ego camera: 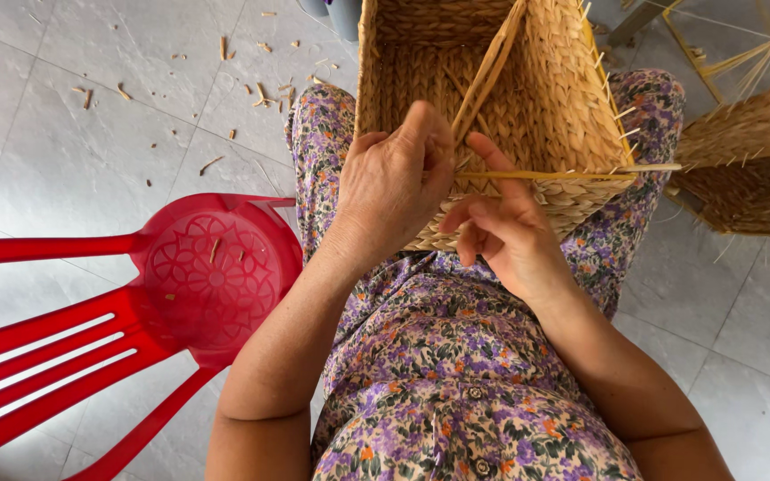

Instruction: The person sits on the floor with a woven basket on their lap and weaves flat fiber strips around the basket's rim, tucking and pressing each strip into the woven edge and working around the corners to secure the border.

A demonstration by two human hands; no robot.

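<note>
Floor (73,160): I see grey tiles, littered with short straw offcuts (265,93) at upper left; open room lies there and at lower right.

Red plastic chair (211,272): it lies tipped on the floor just beside my left knee and hems in that side.

Woven basket (501,98): it rests on my lap, mouth tilted toward me, upper centre of view. I judge it light, stiff in the walls yet slightly springy, dry and rough rather than slippery. The braided rim looks the firmest place to take hold; the cut stake ends along the right edge are sharp.

Second basket (750,160): partly finished, at right edge, near but apart from the first; loose stakes fan out above it.

Left hand (394,183): curled over the near rim, fingers closed around a flat straw strip (483,80) running up inside the basket.

Right hand (501,227): loosely half-closed against the rim, forefinger extended beneath a thin yellow cane (563,175); whether it pinches anything I cannot tell.
</note>
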